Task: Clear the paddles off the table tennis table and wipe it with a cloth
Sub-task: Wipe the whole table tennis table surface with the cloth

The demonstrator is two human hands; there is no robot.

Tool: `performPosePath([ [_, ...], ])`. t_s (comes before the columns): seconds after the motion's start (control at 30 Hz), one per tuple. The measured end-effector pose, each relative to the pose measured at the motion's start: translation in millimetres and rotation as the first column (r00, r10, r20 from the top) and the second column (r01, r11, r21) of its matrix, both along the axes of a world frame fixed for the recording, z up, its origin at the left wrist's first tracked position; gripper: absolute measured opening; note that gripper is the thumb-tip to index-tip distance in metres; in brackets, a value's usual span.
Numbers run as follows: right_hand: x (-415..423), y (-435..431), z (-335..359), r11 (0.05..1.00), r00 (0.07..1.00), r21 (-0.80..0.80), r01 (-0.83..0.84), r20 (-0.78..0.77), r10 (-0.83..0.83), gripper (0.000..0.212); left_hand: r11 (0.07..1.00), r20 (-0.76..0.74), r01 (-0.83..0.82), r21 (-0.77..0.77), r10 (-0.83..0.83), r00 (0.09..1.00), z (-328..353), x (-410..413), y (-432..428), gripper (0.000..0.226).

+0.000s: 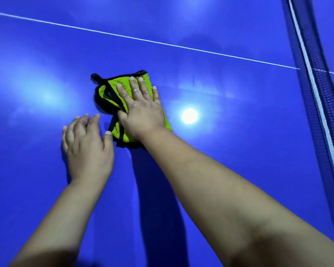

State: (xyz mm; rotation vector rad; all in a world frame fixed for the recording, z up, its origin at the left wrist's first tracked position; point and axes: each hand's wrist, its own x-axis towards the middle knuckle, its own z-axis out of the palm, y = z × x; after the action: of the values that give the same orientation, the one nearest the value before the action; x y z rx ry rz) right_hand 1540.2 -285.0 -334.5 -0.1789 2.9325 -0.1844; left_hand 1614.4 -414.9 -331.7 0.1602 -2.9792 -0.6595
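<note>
1. Cloth [115,81] lies bunched on the tabletop [239,151], on the near side of the white line [143,39] and well left of the net [325,97]. No tabletop edge or corner is in frame.
2. Right hand [143,112] sits on top of the cloth, palm down with fingers straight and spread. It presses rather than pinches, likely to put wide, even pressure on the cloth for wiping.
3. Left hand [87,143] lies flat on bare tabletop just beside the cloth, fingers straight and holding nothing. Probably a brace for the forward lean.
4. No paddles in view, so this part looks cleared. Step in hand is wiping.
5. Glare spot [189,116] just right of the cloth is a lamp reflection, so the surface is glossy and streaks will show.
6. Risk: the cloth's black trim loop sticks out free on the far side and may drag.
</note>
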Motion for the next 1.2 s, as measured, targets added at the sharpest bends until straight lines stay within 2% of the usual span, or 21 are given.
performPosePath([
  [0.4, 31.0, 240.4, 2.9, 0.935, 0.934, 0.001, 0.354, -0.059, -0.353, 0.066, 0.979, -0.010, 0.204, 0.026, -0.204, 0.979, 1.9, -15.8, 176.8, 0.050],
  [0.7, 74.4, 410.2, 5.6, 0.809, 0.807, 0.005, 0.588, -0.081, -0.585, 0.065, 0.933, -0.061, 0.358, 0.035, -0.355, 0.933, 2.0, -21.9, 320.0, 0.049],
  [0.77, 81.3, 435.6, 9.9, 0.752, 0.753, -0.102, 0.652, -0.034, -0.657, 0.064, 0.921, -0.071, 0.387, 0.034, -0.384, 0.921, -0.1, -24.4, 338.3, 0.044],
  [0.83, 83.6, 448.7, 13.8, 0.666, 0.696, -0.251, 0.703, 0.050, -0.716, 0.063, 0.915, -0.073, 0.401, 0.031, -0.398, 0.914, -2.3, -28.0, 347.4, 0.044],
  [0.87, 83.1, 450.2, 14.9, 0.646, 0.683, -0.270, 0.714, 0.066, -0.727, 0.063, 0.915, -0.074, 0.402, 0.025, -0.400, 0.914, -3.3, -30.4, 348.2, 0.045],
  [0.93, 79.2, 447.3, 16.5, 0.634, 0.661, -0.224, 0.740, 0.069, -0.747, 0.063, 0.917, -0.060, 0.399, -0.002, -0.398, 0.915, -4.5, -35.5, 341.9, 0.048],
  [1.07, 68.4, 429.2, 19.1, 0.612, 0.612, -0.025, 0.791, 0.033, -0.790, 0.067, 0.926, -0.017, 0.372, -0.060, -0.374, 0.927, -3.0, -48.4, 301.6, 0.052],
  [1.2, 46.1, 378.8, 10.2, 0.649, 0.655, 0.097, 0.755, -0.047, -0.754, 0.071, 0.954, -0.012, 0.285, -0.089, -0.287, 0.958, 0.7, -63.5, 245.4, 0.052],
])
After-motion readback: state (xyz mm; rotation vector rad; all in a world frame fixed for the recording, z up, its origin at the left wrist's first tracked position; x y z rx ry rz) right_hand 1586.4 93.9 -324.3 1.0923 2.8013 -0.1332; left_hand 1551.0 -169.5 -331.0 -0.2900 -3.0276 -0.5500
